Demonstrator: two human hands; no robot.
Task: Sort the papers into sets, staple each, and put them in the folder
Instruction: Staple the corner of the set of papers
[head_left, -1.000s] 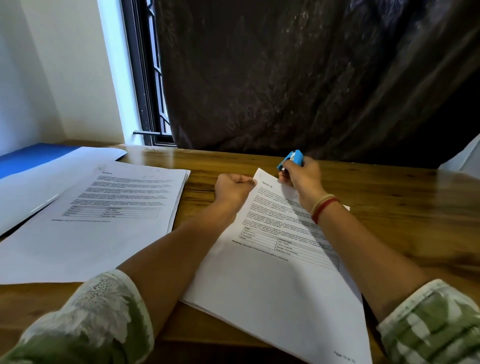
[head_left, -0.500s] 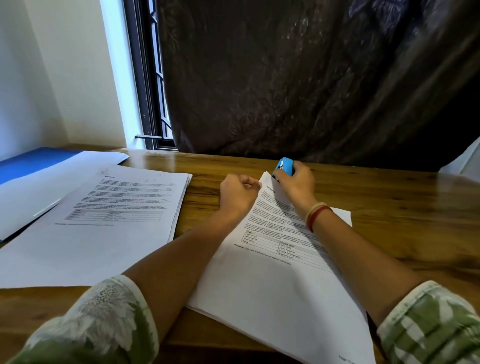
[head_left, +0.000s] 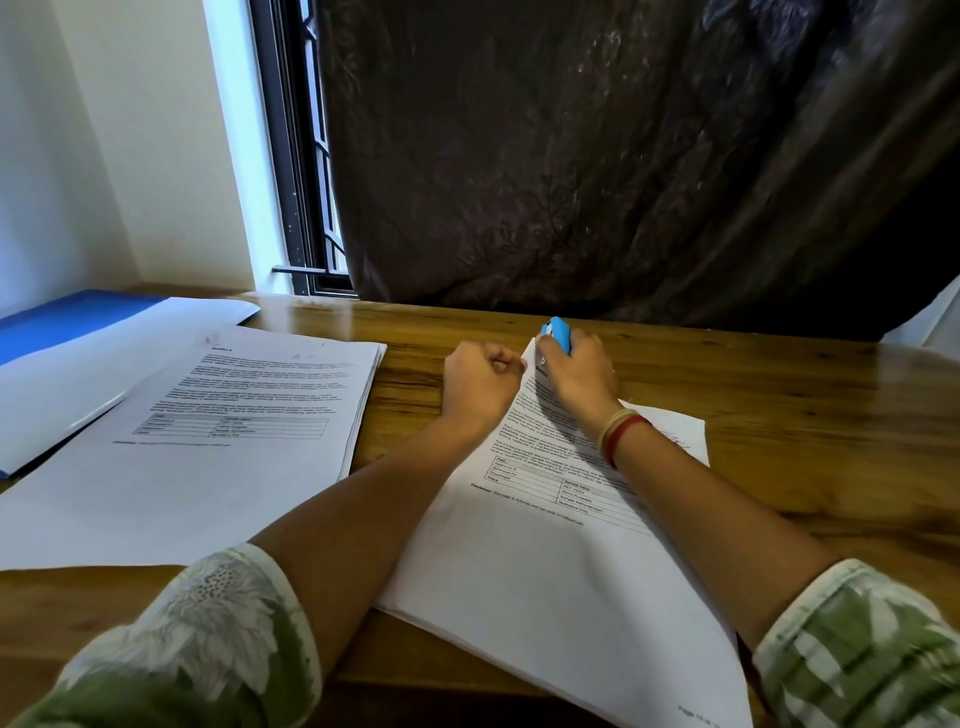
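My right hand (head_left: 576, 374) is wrapped around the blue stapler (head_left: 557, 332), just right of the frame's centre. The stapler's mouth sits over the far top corner of the paper set (head_left: 545, 545), which runs diagonally from there down to the lower right. My left hand (head_left: 480, 384) is curled tight against the left edge of that corner. I cannot tell whether it pinches the sheets or only butts against them.

I judge the step in hand to be the staple itself. To do it well I want the edges of every sheet squared flush at that corner before I squeeze, because any page that has fanned out will miss the staple. The left hand should pin the corner flat on the table (head_left: 779, 415) so nothing slides. The stapler should reach well in over the corner, clear of the printed heading, and I should press straight down in one firm squeeze. A tilted or half-hearted press risks a bent leg that doesn't clinch. The thickness of the set is hard to judge from here, so I would check the back afterwards.

The second stack (head_left: 208, 441) lies at centre left, apart from this set. The blue folder (head_left: 67, 317) is at the left edge of the frame, mostly covered by a loose white sheet (head_left: 78, 374).
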